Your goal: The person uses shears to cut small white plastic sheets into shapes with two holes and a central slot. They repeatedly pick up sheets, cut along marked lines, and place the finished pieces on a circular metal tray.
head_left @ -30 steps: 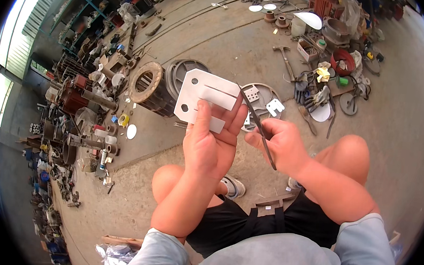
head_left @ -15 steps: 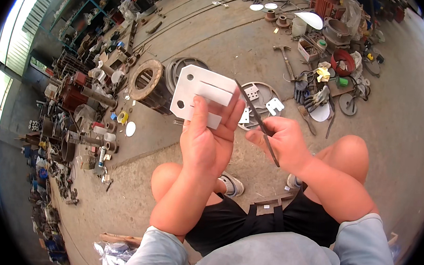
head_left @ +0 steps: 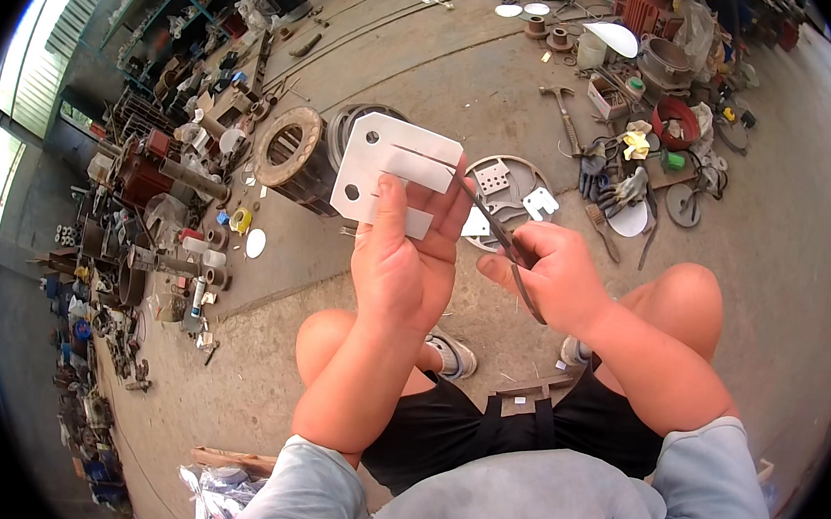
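Observation:
My left hand (head_left: 405,268) holds up a flat white card piece (head_left: 360,162), thumb in front and fingers behind it. The card has clipped corners, two round holes along its left side and narrow slits running in from its right side. A dark pair of scissors (head_left: 501,235) is in my right hand (head_left: 556,275), its thumb and fingers closed round the handles. The scissor tips point up and left, reaching the card's right edge near a slit. Whether they touch the card I cannot tell.
Beyond my hands a round metal frame (head_left: 512,168) holds small white cut pieces. Left of it stands a rusty slotted cylinder (head_left: 288,147). A hammer (head_left: 565,120), gloves (head_left: 626,188) and a brush (head_left: 601,233) lie at right. Machine parts crowd the left side.
The scissors have turned, so their handles now show apart, and their tips have come down to the card's right edge. The card has shifted slightly up and left.

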Available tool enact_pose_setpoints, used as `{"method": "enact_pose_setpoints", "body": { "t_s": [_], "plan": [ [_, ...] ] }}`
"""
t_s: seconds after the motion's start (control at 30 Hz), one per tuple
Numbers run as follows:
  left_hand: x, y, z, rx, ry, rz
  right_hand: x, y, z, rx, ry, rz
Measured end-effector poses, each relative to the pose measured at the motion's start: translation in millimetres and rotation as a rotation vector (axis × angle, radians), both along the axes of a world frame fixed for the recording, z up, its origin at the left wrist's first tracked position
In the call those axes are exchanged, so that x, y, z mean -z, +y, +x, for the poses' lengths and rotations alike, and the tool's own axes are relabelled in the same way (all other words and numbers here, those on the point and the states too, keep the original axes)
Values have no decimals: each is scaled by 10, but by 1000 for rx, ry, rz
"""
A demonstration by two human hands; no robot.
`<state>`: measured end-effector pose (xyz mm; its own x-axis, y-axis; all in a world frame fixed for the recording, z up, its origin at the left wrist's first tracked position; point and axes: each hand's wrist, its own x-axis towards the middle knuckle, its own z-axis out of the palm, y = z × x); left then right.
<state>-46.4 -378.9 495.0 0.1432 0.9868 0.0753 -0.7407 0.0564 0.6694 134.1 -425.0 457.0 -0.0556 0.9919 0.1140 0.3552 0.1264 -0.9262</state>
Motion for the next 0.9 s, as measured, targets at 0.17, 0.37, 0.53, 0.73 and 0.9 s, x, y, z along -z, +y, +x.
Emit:
{"method": "enact_pose_setpoints", "body": {
  "t_s": [0.17,0.37,0.53,0.73,0.9],
  "plan": [
    [10,1,-5,5,2,11,-35,-7,0,4,-2,-14],
    [1,-11,-1,37,-84,-12,12,-15,3,-14,-30,46],
    [-20,-6,-9,6,-81,-53,-19,-37,-1,-29,36,-46],
    [-61,62,-62,30,-22,12,-24,-81,-18,-79,0,-48],
    [-77,-28,37,49,101,22,-55,-57,-68,-81,5,-119]
  ]
}}
